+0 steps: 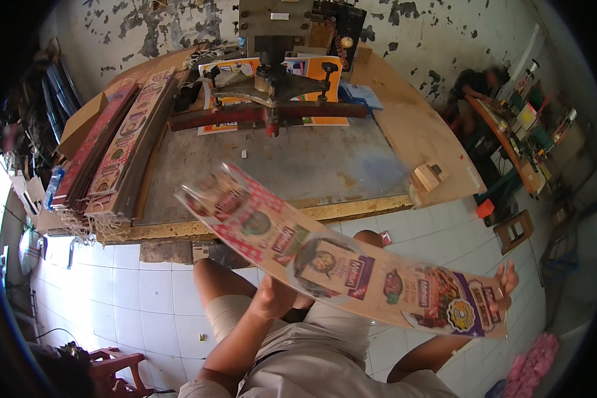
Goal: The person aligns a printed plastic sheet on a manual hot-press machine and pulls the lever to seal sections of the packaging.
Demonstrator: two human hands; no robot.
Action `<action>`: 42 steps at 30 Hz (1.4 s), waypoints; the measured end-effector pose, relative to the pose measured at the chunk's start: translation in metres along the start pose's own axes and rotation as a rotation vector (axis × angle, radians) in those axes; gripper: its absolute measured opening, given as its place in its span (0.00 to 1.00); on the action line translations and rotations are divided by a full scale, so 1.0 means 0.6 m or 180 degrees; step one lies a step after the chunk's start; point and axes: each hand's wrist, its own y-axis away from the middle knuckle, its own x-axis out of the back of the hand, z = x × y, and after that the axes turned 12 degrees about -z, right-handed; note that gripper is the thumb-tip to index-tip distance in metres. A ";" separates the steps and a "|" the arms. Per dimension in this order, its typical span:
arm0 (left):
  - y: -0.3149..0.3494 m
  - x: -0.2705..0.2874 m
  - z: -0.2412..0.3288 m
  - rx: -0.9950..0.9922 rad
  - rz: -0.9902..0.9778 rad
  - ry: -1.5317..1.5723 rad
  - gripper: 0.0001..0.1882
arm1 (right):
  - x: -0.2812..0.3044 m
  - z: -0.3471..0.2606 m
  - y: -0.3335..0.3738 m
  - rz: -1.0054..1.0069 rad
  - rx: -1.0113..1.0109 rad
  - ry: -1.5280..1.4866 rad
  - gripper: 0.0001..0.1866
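Observation:
A long, glossy printed strip (325,262) with food pictures slants across in front of me, from the table's front edge down to the right. My left hand (272,298) is closed on its lower edge, left of the middle; part of the fingers is hidden behind it. At the far right end, the fingers of my right hand (506,285) curl around the edge, while the palm is out of sight behind the strip. Similar strips lie in long stacks (129,136) on the table's left side, with white strings hanging from their near ends.
A press with a red crossbar (312,111) stands over the metal-topped work table (245,172). Colourful printed sheets (331,73) lie beneath it. A wooden block (429,176) sits at the right corner. Another person (484,83) is at a bench far right. A red stool (116,371) stands lower left.

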 end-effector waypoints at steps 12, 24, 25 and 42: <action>0.109 0.106 0.113 -0.1524 0.0416 -0.0333 0.53 | -0.232 0.100 0.016 0.0067 -0.1151 -0.0518 0.22; 0.127 0.081 0.148 -0.1944 -0.0304 -0.0576 0.59 | -0.242 0.107 0.046 -0.0241 -0.1796 -0.0373 0.25; 0.128 0.080 0.148 -0.1945 -0.0291 -0.0615 0.60 | -0.243 0.106 0.047 -0.0229 -0.1861 -0.0332 0.25; 0.146 0.106 0.142 -0.1966 0.0038 -0.0588 0.60 | -0.251 0.090 0.025 -0.0831 -0.0949 0.0633 0.20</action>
